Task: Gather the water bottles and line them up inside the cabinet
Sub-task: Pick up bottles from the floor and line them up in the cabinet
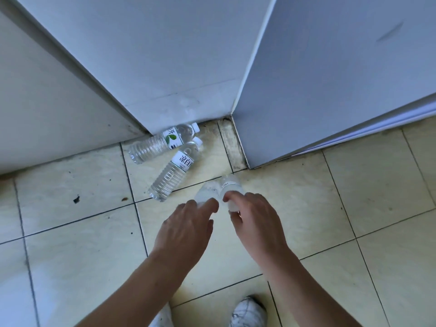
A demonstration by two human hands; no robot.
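Two clear water bottles stand upright on the tiled floor just beyond my hands. My left hand (186, 227) grips the top of the left upright bottle (207, 190). My right hand (256, 220) pinches the white cap of the right upright bottle (232, 184). Two more bottles lie on their sides farther away. One labelled bottle (162, 141) lies against the foot of the grey cabinet (165, 55). The other lying bottle (173, 169) points its cap toward the cabinet corner.
A grey panel or door (330, 79) angles out on the right and meets the cabinet at a dirty corner. A white wall (47, 90) runs along the left. My white shoes (247, 312) are at the bottom edge. Dark specks (76, 199) dot the floor on the left.
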